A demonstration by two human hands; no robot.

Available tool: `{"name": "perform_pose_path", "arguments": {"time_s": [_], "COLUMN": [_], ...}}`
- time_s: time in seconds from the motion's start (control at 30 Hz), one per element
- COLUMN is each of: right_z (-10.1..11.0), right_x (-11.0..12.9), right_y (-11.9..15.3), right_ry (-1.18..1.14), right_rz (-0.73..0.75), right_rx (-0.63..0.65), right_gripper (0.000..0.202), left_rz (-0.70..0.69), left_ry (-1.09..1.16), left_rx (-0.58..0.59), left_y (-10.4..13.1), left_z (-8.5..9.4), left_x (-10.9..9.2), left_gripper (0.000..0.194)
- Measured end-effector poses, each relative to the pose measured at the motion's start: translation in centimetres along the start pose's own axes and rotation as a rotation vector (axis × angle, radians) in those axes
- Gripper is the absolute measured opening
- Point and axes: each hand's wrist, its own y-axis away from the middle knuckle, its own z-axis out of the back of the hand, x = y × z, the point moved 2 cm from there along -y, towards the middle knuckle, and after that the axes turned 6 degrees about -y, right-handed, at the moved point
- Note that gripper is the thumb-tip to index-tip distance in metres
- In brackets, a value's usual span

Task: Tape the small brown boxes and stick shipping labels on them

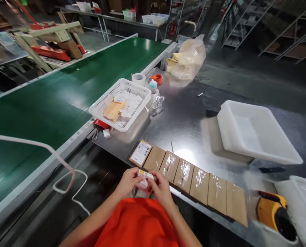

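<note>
Close to my body, my left hand (129,182) and my right hand (161,186) both grip a small packet (143,180). It has a white printed label with a yellow corner and a reddish lower part; its exact kind cannot be made out. My left thumb and fingers pinch its left side, my right thumb presses on its right side. Just beyond my hands, a row of several brown cardboard boxes (185,173) lies along the table edge, with clear tape on most. The leftmost box (141,152) carries a white shipping label with a yellow corner.
A white perforated basket (94,109) of papers stands on the metal table (178,125), near tape rolls (138,79) and a bottle (153,85). An empty white tub (260,137) and a yellow-black device (273,211) are right. A green conveyor (65,89) runs along the left.
</note>
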Motion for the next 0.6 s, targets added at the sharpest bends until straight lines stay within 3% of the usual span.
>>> {"name": "perform_pose_path", "arguments": {"time_s": [0.13, 0.3, 0.47, 0.6], "right_z": [0.3, 2.8, 4.9, 4.7], "right_x": [-2.3, -5.2, -6.8, -7.8], "right_y": [-1.2, -6.8, -12.1, -13.6], "right_ry": [-0.005, 0.129, 0.335, 0.518], "right_rz": [-0.060, 0.042, 0.032, -0.028], "right_rx": [-0.148, -0.363, -0.539, -0.597], "right_gripper": [0.027, 0.037, 0.040, 0.037], "left_rz": [-0.038, 0.035, 0.125, 0.178], "left_ry": [-0.177, -0.194, -0.141, -0.104], "left_rx": [-0.086, -0.202, -0.166, -0.110], "left_y": [-1.7, -3.3, -2.8, -1.7], "left_z": [-1.0, -1.7, -1.7, -1.4], "left_x": [1.8, 4.7, 8.8, 11.0], "left_gripper": [0.027, 0.045, 0.046, 0.046]}}
